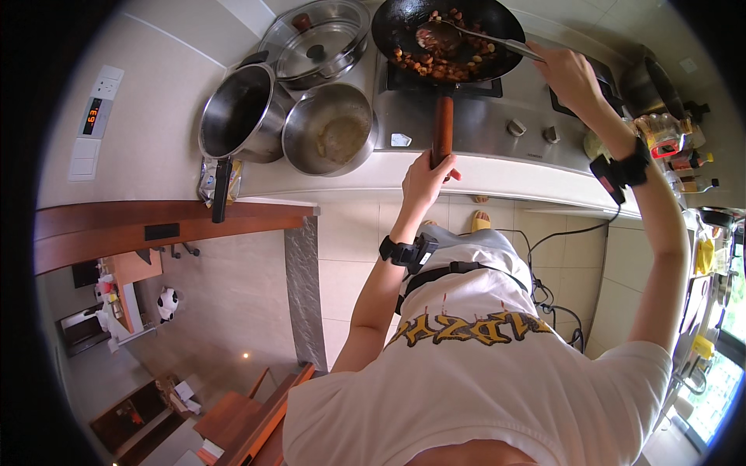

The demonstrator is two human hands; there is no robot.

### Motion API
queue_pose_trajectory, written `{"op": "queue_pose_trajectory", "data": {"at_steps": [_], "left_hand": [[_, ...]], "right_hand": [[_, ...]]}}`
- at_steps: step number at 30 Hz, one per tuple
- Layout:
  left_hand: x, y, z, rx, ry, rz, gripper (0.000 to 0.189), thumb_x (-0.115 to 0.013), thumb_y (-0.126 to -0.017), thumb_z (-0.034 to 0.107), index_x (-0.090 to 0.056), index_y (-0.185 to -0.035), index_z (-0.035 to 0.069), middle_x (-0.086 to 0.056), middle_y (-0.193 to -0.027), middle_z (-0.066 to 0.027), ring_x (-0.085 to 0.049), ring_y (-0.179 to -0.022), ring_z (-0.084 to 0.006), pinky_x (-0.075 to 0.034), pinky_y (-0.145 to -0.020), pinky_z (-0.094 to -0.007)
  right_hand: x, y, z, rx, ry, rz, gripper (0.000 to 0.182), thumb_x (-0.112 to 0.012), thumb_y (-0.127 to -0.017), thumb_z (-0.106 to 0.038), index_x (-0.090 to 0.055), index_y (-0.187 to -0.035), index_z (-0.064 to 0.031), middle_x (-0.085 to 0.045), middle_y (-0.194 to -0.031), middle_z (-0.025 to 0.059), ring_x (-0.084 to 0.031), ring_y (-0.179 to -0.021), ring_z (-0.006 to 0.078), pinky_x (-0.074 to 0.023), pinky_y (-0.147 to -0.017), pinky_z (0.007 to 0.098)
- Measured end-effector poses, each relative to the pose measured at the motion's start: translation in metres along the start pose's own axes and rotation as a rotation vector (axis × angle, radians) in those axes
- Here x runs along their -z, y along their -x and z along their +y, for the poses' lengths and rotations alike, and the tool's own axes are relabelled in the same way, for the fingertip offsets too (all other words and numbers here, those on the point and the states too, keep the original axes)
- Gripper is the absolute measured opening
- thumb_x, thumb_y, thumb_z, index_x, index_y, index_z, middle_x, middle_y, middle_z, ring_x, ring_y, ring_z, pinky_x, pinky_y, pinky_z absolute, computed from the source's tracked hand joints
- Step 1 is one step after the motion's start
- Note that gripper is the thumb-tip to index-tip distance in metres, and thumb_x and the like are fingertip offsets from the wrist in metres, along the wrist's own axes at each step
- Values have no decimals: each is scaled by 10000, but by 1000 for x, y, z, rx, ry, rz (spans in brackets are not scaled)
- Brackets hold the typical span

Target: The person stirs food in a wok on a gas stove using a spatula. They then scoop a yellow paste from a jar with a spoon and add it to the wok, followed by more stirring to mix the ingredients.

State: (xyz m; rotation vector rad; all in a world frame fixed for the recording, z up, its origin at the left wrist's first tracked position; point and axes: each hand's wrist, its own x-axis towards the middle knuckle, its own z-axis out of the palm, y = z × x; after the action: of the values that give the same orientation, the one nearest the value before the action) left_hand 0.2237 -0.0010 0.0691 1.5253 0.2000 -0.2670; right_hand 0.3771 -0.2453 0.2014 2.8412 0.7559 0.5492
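A black wok (396, 32) sits over the left burner, with browned, chopped food (440, 67) spread across its bottom. My left hand (423, 182) is closed around the lower end of the wok's wooden handle (444, 119). In my right hand (564, 76) is the metal shaft of a ladle or cooking spoon (516, 45). Its head rests among the food in the wok; whether it is a ladle or a spatula is hard to tell. Both wrists carry black straps with small devices.
Left of the stainless steel gas hob (478, 125) stand a metal bowl (344, 131) with some liquid, a black-handled pot (242, 110) and a glass-lidded pan (317, 49). Bottles (690, 160) and another pot (653, 87) stand to the right. Black cables (545, 291) hang near my right side.
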Motion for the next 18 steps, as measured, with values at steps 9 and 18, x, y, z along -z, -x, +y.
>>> {"op": "queue_pose_trajectory", "data": {"at_steps": [9, 18], "left_hand": [[-1, 3, 1, 11, 20, 7, 217, -588, -859, 242, -535, -866, 31, -593, -654, -46, -504, -578, -54, -351, -532, -195], [-1, -2, -2, -5, 2, 7, 222, -590, -862, 254, -537, -862, 38, -595, -645, -38, -499, -573, -59, -351, -535, -196]], "right_hand": [[89, 47, -21, 40, -196, -17, 344, -573, -851, -149, -552, -1193, -117, -610, -706, 145, -593, -601, 299, -499, -602, 366], [21, 22, -21, 71, 122, -58, 386, -553, -850, -129, -518, -1234, -116, -598, -672, 142, -612, -601, 267, -502, -572, 356]]}}
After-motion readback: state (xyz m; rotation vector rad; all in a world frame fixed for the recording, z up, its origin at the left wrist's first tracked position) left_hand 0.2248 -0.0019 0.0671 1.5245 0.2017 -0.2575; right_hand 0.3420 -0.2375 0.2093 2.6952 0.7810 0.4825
